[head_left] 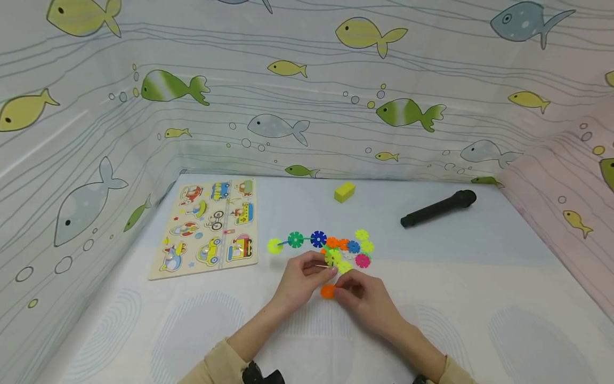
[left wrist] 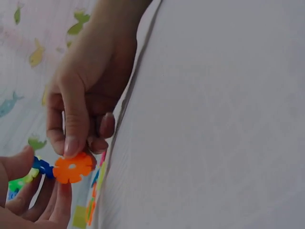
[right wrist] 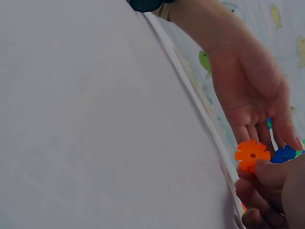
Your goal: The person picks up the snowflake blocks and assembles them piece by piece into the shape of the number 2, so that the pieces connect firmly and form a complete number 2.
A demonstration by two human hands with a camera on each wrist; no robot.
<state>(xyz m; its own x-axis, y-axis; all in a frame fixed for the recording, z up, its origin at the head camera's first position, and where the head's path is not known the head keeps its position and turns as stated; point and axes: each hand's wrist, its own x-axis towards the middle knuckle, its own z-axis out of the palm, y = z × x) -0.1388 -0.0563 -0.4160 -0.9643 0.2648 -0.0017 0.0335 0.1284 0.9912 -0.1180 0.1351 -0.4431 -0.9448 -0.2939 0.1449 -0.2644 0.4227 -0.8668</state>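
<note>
In the head view my left hand [head_left: 299, 280] and right hand [head_left: 366, 298] meet over the front middle of the table. The right thumb and fingertips pinch an orange notched plastic disc [head_left: 328, 292], a flat flower-shaped connecting piece. Between the left thumb and fingers is a blue notched disc [left wrist: 43, 167], joined to green and yellow pieces beside it. The orange disc's edge comes right up to the blue one in both wrist views. Just beyond the hands lie several more notched discs, yellow [head_left: 366, 246], pink [head_left: 362, 260] and orange, partly covered by the fingers.
To the left lies a wooden vehicle puzzle board [head_left: 211, 224]. A yellow block [head_left: 345, 192] sits toward the back, and a black microphone [head_left: 438, 208] lies at the back right. Fish-patterned sheeting [head_left: 331, 106] rises behind and on both sides.
</note>
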